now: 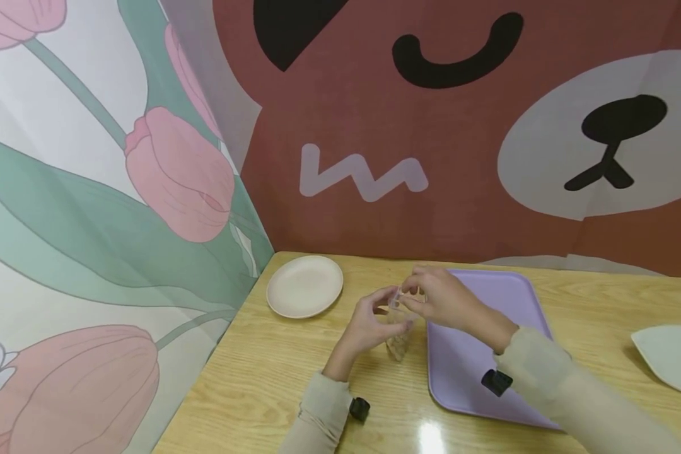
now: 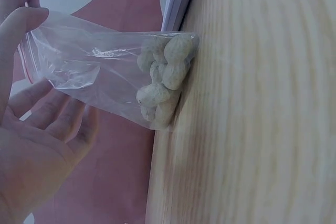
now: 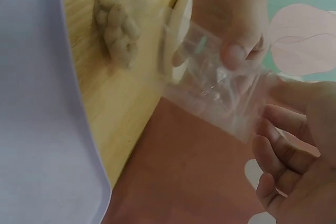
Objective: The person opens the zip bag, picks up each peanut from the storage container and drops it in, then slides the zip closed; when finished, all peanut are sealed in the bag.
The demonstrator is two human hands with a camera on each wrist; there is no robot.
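Note:
A clear zip bag [image 2: 115, 59] with a red line along its mouth stands upright on the wooden table, its top between both hands. Several unshelled peanuts [image 2: 165, 74] lie at its bottom. My left hand [image 1: 369, 325] holds the upper part of the bag between thumb and fingers. At the bag's mouth, my right hand [image 1: 442, 299] pinches the edge with its fingertips. In the right wrist view the film [image 3: 210, 90] stretches between the two hands. The exact contact of the right fingertips is partly hidden in the head view.
Just right of the bag lies a purple tray [image 1: 465, 372], partly under the right forearm. A pale round plate [image 1: 304, 287] sits at the table's back left corner. At the far right is a white dish-like object [image 1: 669, 356]. Printed cloths hang behind and left of the table.

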